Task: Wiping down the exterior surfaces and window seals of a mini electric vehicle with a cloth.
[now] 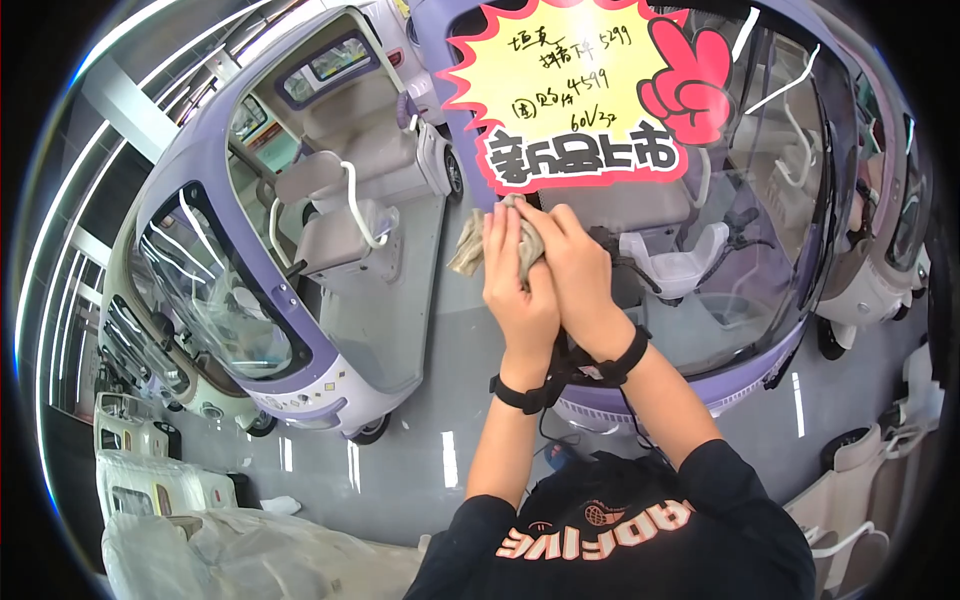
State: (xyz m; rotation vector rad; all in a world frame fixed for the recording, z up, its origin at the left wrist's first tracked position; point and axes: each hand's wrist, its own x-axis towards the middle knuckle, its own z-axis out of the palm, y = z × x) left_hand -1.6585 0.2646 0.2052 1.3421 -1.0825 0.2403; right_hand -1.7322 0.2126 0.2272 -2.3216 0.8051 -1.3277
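A crumpled grey-beige cloth (471, 244) is bunched under my two hands, by the purple frame and windscreen edge of a small enclosed electric vehicle (675, 386). My left hand (521, 292) lies over the cloth with its fingers pointing up. Close against it, my right hand (581, 274) has its fingertips on the cloth's upper right side. Just above is a yellow and red starburst price sign (555, 75) with handwriting. The fingers hide part of the cloth, and whether it touches the frame is hard to tell.
Left stands another purple cabin vehicle (322, 390) with an open side and grey seats (360, 146). Plastic-wrapped vehicles (247, 551) fill the lower left. At lower right is a beige vehicle (847, 480). Glossy grey floor (442, 457) runs between them; a cable (551, 427) hangs below my wrists.
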